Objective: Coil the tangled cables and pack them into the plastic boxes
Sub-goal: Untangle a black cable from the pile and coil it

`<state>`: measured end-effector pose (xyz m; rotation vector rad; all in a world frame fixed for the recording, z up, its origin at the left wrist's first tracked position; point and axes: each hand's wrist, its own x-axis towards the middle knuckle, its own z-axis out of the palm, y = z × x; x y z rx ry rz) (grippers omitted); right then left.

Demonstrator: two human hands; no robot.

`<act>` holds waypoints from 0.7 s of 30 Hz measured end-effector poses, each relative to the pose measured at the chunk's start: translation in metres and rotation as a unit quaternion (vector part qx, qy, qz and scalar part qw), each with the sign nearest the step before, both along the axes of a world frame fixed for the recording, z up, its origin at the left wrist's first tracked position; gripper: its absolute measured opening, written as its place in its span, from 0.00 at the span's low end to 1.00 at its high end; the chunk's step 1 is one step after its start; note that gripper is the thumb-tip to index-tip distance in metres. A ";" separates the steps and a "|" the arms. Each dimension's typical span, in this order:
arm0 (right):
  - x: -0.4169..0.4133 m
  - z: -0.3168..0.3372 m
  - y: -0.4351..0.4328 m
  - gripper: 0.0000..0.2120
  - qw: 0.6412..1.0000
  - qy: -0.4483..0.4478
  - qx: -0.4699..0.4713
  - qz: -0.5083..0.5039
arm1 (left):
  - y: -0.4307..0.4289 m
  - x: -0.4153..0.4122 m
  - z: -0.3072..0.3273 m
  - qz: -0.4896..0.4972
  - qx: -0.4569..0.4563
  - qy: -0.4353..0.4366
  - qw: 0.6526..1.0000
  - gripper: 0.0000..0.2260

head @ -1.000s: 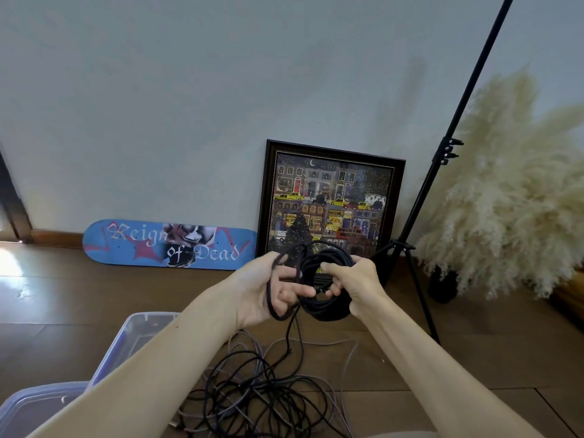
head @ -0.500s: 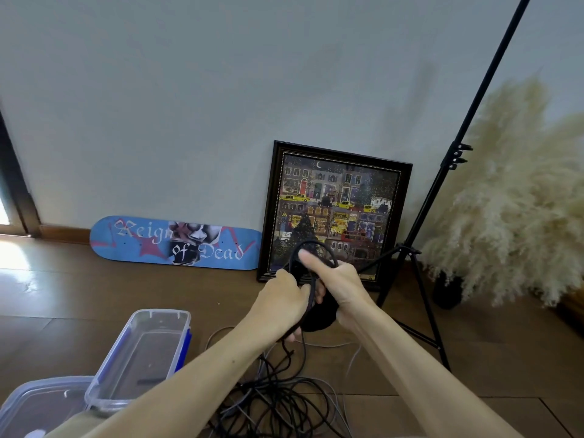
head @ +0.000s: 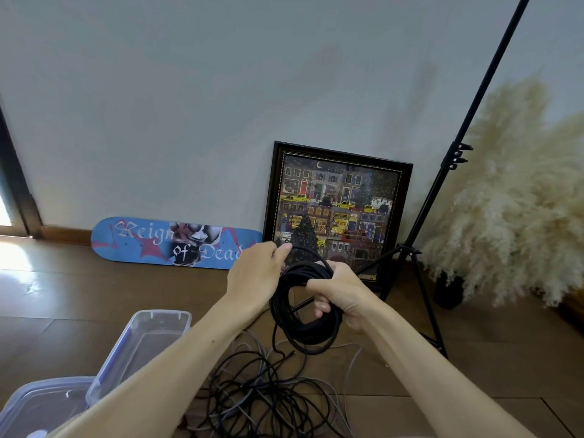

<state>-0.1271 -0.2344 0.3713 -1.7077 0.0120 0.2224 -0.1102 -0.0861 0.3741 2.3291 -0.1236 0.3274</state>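
Note:
A thick coil of black cable hangs in the air over the wooden floor. My right hand grips the coil's right side, fingers curled through its middle. My left hand pinches a strand at the coil's top left. A loose end drops from the coil to a tangled heap of black and grey cables on the floor below. Two clear plastic boxes sit at the lower left: one with a blue edge and a nearer one, partly behind my left forearm.
A blue skateboard deck and a framed picture lean against the wall behind. A black tripod stand rises at the right, with pampas grass in a dark pot beyond it. A dark door frame stands at far left.
The coil has turned more face-on and hangs lower. My left hand moved from in front of the coil up to its top left. My right hand shifted to grip the right side.

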 end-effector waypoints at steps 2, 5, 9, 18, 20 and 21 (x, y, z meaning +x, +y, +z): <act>0.000 0.001 -0.002 0.11 1.000 0.006 0.005 0.016 | 0.003 0.003 0.003 -0.045 -0.039 -0.015 0.998 0.16; 0.001 0.004 -0.005 0.10 0.999 0.011 0.041 0.027 | 0.012 0.010 0.004 -0.080 -0.032 -0.015 0.996 0.12; 0.001 0.010 -0.007 0.12 0.993 0.025 0.113 0.021 | 0.020 0.015 -0.001 -0.142 -0.080 -0.020 0.986 0.10; 0.005 0.019 -0.013 0.18 0.952 0.052 0.297 -0.060 | 0.002 0.019 -0.021 -0.190 -0.195 -0.010 0.962 0.12; 0.008 0.021 -0.018 0.16 0.929 0.052 0.357 -0.075 | -0.005 0.013 -0.020 -0.170 -0.241 -0.005 0.955 0.11; 0.009 0.023 -0.021 0.15 0.923 0.047 0.373 -0.079 | -0.009 0.010 -0.019 -0.159 -0.260 -0.006 0.952 0.12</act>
